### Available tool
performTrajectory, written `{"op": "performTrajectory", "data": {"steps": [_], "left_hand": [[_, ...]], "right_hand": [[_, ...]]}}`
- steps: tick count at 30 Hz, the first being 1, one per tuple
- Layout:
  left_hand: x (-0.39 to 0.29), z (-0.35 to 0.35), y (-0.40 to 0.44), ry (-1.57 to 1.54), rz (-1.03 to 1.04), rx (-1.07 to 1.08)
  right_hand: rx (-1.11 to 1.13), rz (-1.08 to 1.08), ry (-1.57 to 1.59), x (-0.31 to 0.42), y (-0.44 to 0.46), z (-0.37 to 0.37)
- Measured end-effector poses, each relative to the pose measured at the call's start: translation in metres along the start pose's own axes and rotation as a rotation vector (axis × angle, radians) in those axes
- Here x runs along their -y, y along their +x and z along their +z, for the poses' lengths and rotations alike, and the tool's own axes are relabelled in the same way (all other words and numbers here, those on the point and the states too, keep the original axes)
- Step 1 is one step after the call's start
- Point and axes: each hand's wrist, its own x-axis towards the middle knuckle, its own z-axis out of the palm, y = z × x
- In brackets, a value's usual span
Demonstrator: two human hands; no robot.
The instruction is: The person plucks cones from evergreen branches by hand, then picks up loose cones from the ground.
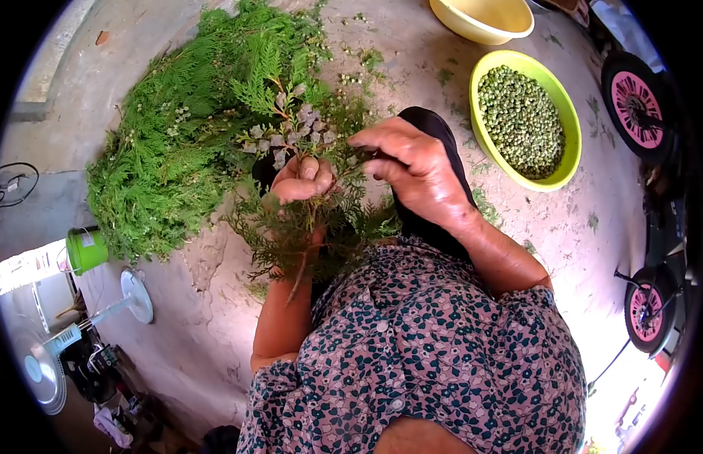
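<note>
Pale concrete floor lies beneath a leafy green branch bearing dry grey cones, gripped by the left hand; the right hand is beside it, fingers parted. A sharp tug could probably scatter cones. Any writing on the bright-green plastic bucket is too small to read.

I have only a sliver of room between the right hand and the branch at centre. Upper centre, I could pass over bare floor, between the greenery pile blocking upper left and the lime-green basin upper right. A dark trouser leg obstructs just below.
</note>
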Motion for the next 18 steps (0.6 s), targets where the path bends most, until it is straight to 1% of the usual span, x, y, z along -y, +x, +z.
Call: {"op": "performTrajectory", "data": {"steps": [1, 2, 3, 5, 6, 7, 9, 10, 11, 13, 14, 15, 17, 18], "left_hand": [[-0.001, 0.000, -0.001, 0.000, 0.005, -0.005], [0.000, 0.000, -0.003, -0.002, 0.011, -0.011], [-0.001, 0.003, -0.005, -0.005, 0.016, -0.013], [-0.001, 0.009, -0.008, 0.119, 0.037, -0.131], [0.002, 0.008, -0.007, 0.158, 0.095, -0.194], [0.004, 0.009, -0.009, 0.154, 0.095, -0.195], [0.003, 0.019, -0.014, 0.409, 0.143, -0.291], [-0.002, 0.024, -0.012, 0.449, 0.056, -0.343], [-0.002, 0.029, -0.011, 0.448, 0.056, -0.344], [-0.001, 0.037, -0.010, 0.634, -0.053, -0.580], [-0.002, 0.036, -0.011, 0.681, -0.057, -0.524], [0.001, 0.034, -0.010, 0.680, -0.058, -0.524], [0.010, 0.027, -0.008, 0.621, 0.040, -0.465], [0.009, 0.031, -0.010, 0.667, -0.013, -0.490]], "right_hand": [[0.004, -0.081, -0.086, -0.005, 0.002, 0.004], [-0.002, -0.115, -0.084, -0.009, 0.003, 0.008], [0.004, -0.116, -0.085, -0.010, 0.003, 0.008], [0.024, -0.062, -0.071, -0.011, 0.003, 0.009], [-0.018, -0.098, -0.112, -0.012, 0.004, 0.011], [-0.015, -0.097, -0.113, -0.011, 0.004, 0.013], [-0.018, -0.094, -0.158, -0.009, 0.002, 0.014], [-0.018, -0.094, -0.159, -0.008, 0.002, 0.014], [-0.024, -0.113, -0.196, -0.007, 0.003, 0.013], [-0.030, -0.130, -0.232, -0.005, 0.004, 0.014], [-0.042, -0.132, -0.226, -0.004, 0.004, 0.016], [-0.054, -0.134, -0.220, -0.004, 0.005, 0.017], [-0.088, -0.120, -0.235, -0.001, 0.007, 0.021], [-0.121, -0.108, -0.248, -0.001, 0.008, 0.022]]}}
